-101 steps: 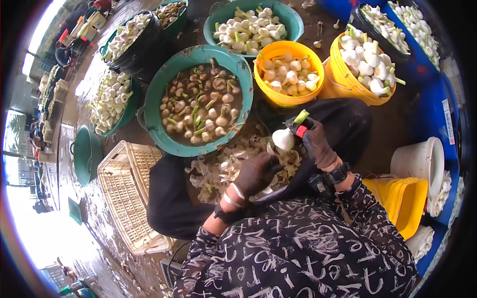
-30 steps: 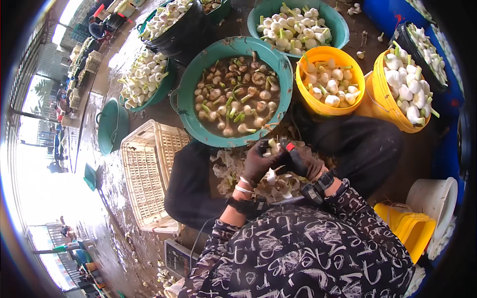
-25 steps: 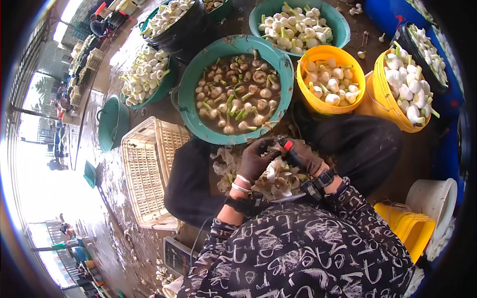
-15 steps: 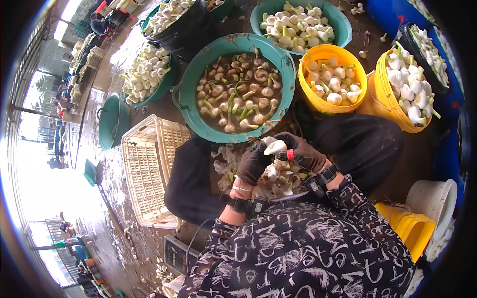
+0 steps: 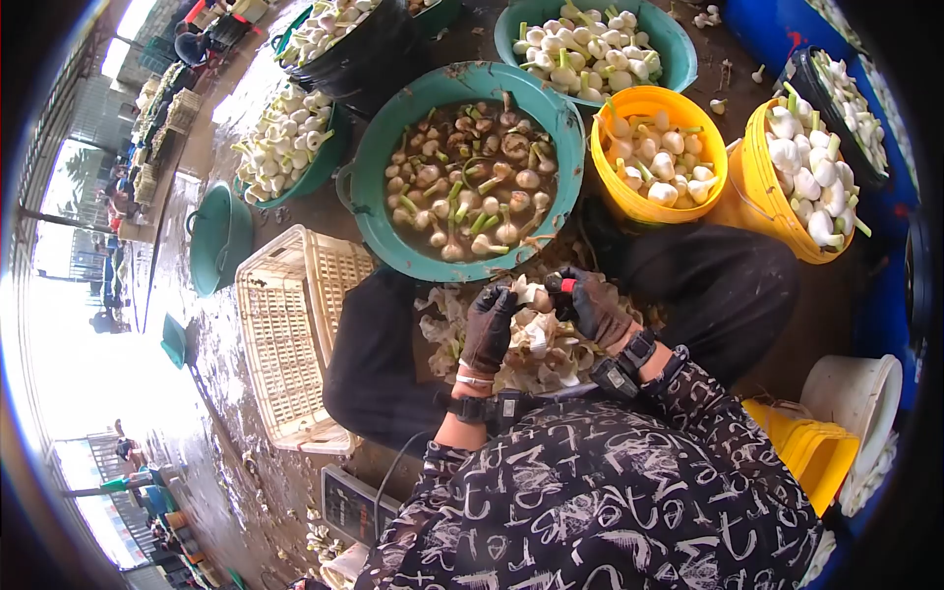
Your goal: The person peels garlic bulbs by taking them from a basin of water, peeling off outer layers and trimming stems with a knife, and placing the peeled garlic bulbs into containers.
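Observation:
In the head view, a pale garlic bulb (image 5: 532,294) sits between my two gloved hands, above a heap of loose garlic skins (image 5: 539,346). My left hand (image 5: 489,329) is closed, its fingertips gripping the bulb's left side. On the other side my right hand (image 5: 596,309) has its fingers curled close to the bulb. A small red piece (image 5: 568,285) shows at those right fingers; whether it is a tool or a band I cannot tell. Just beyond the hands stands a green tub (image 5: 369,211) of brownish water with many unpeeled garlic bulbs floating in it.
A yellow bucket (image 5: 597,167) and a second yellow bucket (image 5: 757,182) hold garlic at the right. Behind is another green basin (image 5: 678,84) of white bulbs. A cream plastic crate (image 5: 285,344) lies left of my leg. Stacked buckets (image 5: 821,452) stand at lower right.
My hands have drawn apart; the left moved slightly left and down. The bulb, earlier pressed between both hands, now shows more openly between the fingertips.

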The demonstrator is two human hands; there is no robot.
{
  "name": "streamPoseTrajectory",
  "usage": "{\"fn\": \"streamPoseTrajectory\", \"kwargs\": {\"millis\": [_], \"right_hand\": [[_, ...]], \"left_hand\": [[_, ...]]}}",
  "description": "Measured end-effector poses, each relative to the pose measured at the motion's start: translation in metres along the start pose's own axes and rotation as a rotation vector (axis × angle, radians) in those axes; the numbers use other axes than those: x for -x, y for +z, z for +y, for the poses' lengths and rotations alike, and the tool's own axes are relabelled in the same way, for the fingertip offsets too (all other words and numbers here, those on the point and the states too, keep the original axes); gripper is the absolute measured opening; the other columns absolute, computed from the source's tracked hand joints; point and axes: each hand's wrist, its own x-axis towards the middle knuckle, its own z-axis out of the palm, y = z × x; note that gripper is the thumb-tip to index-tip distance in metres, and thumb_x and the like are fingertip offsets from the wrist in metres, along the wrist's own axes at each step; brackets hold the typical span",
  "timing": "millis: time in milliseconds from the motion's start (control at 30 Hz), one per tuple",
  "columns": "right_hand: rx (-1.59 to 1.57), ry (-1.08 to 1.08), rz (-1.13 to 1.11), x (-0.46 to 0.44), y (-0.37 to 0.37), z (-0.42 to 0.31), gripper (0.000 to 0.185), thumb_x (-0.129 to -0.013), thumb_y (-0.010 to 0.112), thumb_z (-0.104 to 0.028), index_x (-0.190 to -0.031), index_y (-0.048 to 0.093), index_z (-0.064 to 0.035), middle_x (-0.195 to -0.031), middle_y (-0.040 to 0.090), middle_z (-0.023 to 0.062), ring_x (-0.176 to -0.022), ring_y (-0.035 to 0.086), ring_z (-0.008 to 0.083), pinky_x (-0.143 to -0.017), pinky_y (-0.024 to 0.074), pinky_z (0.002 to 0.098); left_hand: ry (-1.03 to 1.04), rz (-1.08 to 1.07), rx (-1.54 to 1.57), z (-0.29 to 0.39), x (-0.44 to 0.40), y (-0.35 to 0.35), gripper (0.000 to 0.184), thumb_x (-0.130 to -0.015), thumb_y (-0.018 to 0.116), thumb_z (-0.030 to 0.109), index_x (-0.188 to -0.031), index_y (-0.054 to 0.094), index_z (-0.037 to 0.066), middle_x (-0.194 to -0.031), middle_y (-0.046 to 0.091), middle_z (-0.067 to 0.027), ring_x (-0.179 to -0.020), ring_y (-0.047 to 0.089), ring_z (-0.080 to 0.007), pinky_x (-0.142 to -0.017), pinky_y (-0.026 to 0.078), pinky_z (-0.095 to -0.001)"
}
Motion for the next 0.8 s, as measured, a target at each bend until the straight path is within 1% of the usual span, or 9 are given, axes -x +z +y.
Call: {"fn": "streamPoseTrajectory", "kwargs": {"millis": [133, 200, 300, 400, 500, 567, 667, 733, 800], "right_hand": [[-0.085, 0.385, 0.058, -0.006, -0.004, 0.026, 0.035, -0.089, 0.052, -0.040, -0.092, 0.058, -0.0048, -0.070, 0.056, -0.0020, -0.058, 0.049, 0.0051, -0.047, 0.0402, 0.0196], [-0.657, 0.581, 0.099, -0.015, -0.012, 0.043, 0.026, -0.089, 0.053, -0.035, -0.084, 0.059, -0.0099, -0.067, 0.053, -0.0010, -0.054, 0.046, 0.0076, -0.046, 0.0355, 0.0190], [-0.954, 0.701, 0.300, -0.025, -0.013, 0.017, 0.027, -0.091, 0.050, -0.034, -0.085, 0.058, -0.0087, -0.064, 0.052, -0.0018, -0.046, 0.041, 0.0078, -0.040, 0.0289, 0.0150], [-1.084, 0.659, 0.156, -0.023, -0.036, 0.045, 0.028, -0.090, 0.050, -0.033, -0.088, 0.059, -0.0071, -0.066, 0.054, -0.0012, -0.050, 0.046, 0.0102, -0.044, 0.0373, 0.0197], [-1.163, 0.642, 0.317, -0.025, -0.029, 0.054, 0.024, -0.089, 0.052, -0.028, -0.092, 0.060, -0.0061, -0.074, 0.061, 0.0013, -0.063, 0.058, 0.0142, -0.052, 0.0467, 0.0282], [-0.223, 0.422, 0.131, -0.021, -0.018, 0.031, 0.016, -0.088, 0.052, -0.019, -0.090, 0.060, -0.0056, -0.074, 0.063, 0.0036, -0.065, 0.061, 0.0153, -0.054, 0.0478, 0.0295], [0.515, 0.208, -0.022, -0.018, -0.017, 0.025, 0.010, -0.086, 0.052, -0.012, -0.086, 0.059, -0.0057, -0.070, 0.060, 0.0044, -0.063, 0.060, 0.0146, -0.053, 0.0469, 0.0292], [0.704, 0.085, -0.099, -0.017, -0.022, 0.032, 0.012, -0.088, 0.050, -0.014, -0.082, 0.058, -0.0074, -0.066, 0.056, 0.0024, -0.058, 0.055, 0.0120, -0.051, 0.0440, 0.0271], [0.073, 0.383, 0.022, -0.024, -0.028, 0.047, 0.016, -0.090, 0.050, -0.019, -0.082, 0.058, -0.0091, -0.065, 0.053, -0.0005, -0.056, 0.050, 0.0093, -0.049, 0.0405, 0.0247]], "left_hand": [[0.023, -0.077, -0.232, 0.013, 0.009, -0.011, 0.011, -0.084, 0.061, 0.009, -0.093, 0.061, 0.002, -0.089, 0.062, 0.0003, -0.085, 0.056, -0.0091, -0.078, 0.044, -0.0222], [0.029, -0.200, -0.265, 0.027, 0.021, -0.005, 0.012, -0.083, 0.061, 0.009, -0.093, 0.061, 0.001, -0.088, 0.062, -0.0009, -0.084, 0.056, -0.0096, -0.077, 0.044, -0.0227], [-0.036, -0.418, -0.364, 0.057, 0.035, -0.009, 0.013, -0.080, 0.062, 0.005, -0.091, 0.061, -0.001, -0.086, 0.062, -0.0051, -0.082, 0.057, -0.0127, -0.076, 0.046, -0.0252], [-0.149, -0.197, -0.082, 0.072, 0.044, -0.035, 0.010, -0.077, 0.065, 0.009, -0.080, 0.059, 0.001, -0.081, 0.061, -0.0074, -0.076, 0.059, -0.0155, -0.071, 0.048, -0.0297], [-0.341, -0.415, -0.503, 0.075, 0.012, -0.064, 0.022, -0.075, 0.070, 0.016, -0.087, 0.061, -0.001, -0.078, 0.062, -0.0064, -0.071, 0.058, -0.0104, -0.067, 0.048, -0.0262], [-0.077, -0.170, -1.357, 0.061, -0.008, -0.061, 0.029, -0.078, 0.067, 0.022, -0.095, 0.063, -0.001, -0.085, 0.067, -0.0125, -0.077, 0.062, -0.0185, -0.071, 0.048, -0.0310], [0.146, 0.010, -1.336, 0.031, -0.072, -0.069, 0.039, -0.075, 0.067, 0.029, -0.103, 0.061, 0.001, -0.092, 0.065, -0.0179, -0.086, 0.062, -0.0307, -0.076, 0.048, -0.0372], [0.142, 0.000, -1.420, 0.033, -0.110, -0.057, 0.042, -0.074, 0.067, 0.029, -0.108, 0.060, 0.007, -0.101, 0.061, -0.0202, -0.094, 0.059, -0.0349, -0.080, 0.047, -0.0407], [0.036, -0.106, -1.602, 0.004, -0.160, -0.072, 0.049, -0.069, 0.069, 0.032, -0.114, 0.059, 0.014, -0.111, 0.057, -0.0205, -0.102, 0.056, -0.0343, -0.087, 0.046, -0.0394]]}}
